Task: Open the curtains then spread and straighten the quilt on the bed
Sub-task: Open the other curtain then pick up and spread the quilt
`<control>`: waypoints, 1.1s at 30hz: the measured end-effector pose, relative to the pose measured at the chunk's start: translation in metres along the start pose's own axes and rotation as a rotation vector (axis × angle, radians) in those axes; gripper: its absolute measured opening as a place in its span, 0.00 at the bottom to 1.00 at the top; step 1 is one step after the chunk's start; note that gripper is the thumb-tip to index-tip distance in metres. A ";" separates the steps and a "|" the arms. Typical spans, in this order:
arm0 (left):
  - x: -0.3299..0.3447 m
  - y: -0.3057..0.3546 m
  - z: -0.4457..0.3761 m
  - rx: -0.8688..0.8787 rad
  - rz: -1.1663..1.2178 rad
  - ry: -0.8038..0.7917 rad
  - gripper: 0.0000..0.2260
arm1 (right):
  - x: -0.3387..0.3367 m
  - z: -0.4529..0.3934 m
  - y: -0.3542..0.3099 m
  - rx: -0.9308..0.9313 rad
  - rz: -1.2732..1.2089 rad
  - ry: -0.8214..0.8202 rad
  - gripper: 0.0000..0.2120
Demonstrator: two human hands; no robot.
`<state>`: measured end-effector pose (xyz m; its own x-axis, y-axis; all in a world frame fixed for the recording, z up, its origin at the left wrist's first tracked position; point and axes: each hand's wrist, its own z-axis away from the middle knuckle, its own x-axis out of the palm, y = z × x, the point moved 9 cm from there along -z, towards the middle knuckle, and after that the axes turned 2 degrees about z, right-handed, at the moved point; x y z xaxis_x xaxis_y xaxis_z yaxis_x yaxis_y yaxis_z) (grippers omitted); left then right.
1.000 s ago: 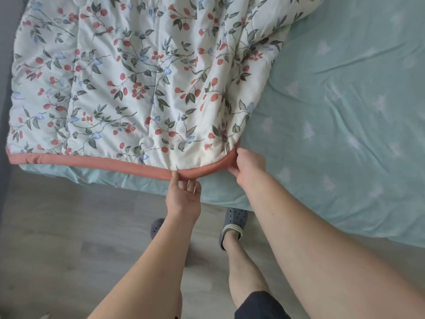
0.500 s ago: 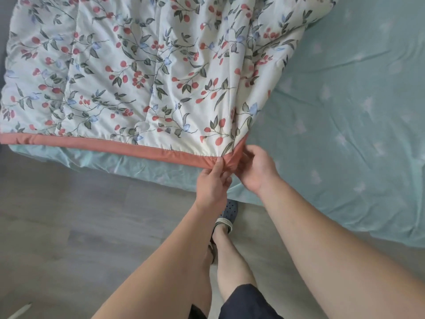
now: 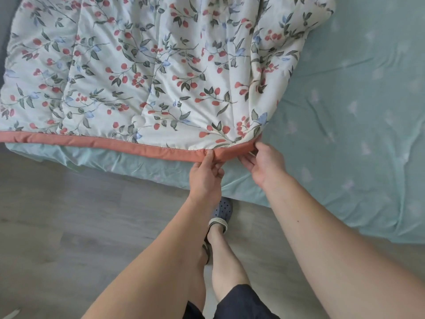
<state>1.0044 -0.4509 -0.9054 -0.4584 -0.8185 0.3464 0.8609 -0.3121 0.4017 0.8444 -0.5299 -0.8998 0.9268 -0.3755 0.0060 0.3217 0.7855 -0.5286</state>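
A white quilt (image 3: 142,72) printed with red berries and green leaves lies over the left part of the bed. Its salmon-red border (image 3: 96,143) runs along the bed's near edge. My left hand (image 3: 205,178) pinches that border from below, near the quilt's corner. My right hand (image 3: 264,164) grips the corner itself, where the border turns up along the quilt's right side. The quilt bunches into folds above that corner. No curtains are in view.
The bed's pale green sheet (image 3: 354,116) lies bare and wrinkled to the right of the quilt. Grey wood floor (image 3: 69,226) runs along the near side. My feet in grey clogs (image 3: 222,210) stand close to the bed's edge.
My two hands came close together at the quilt's corner, then moved a little apart along the border. The quilt's near edge has shifted rightward and lies straighter.
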 end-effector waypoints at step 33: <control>0.092 -0.151 0.032 -0.050 0.138 0.156 0.13 | -0.161 -0.030 -0.066 0.051 0.223 -0.002 0.09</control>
<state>0.8246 -0.4641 -0.9074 -0.2991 -0.9186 0.2585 0.9249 -0.2124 0.3153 0.6683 -0.5360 -0.8911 0.9765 -0.1888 -0.1040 0.1182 0.8726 -0.4739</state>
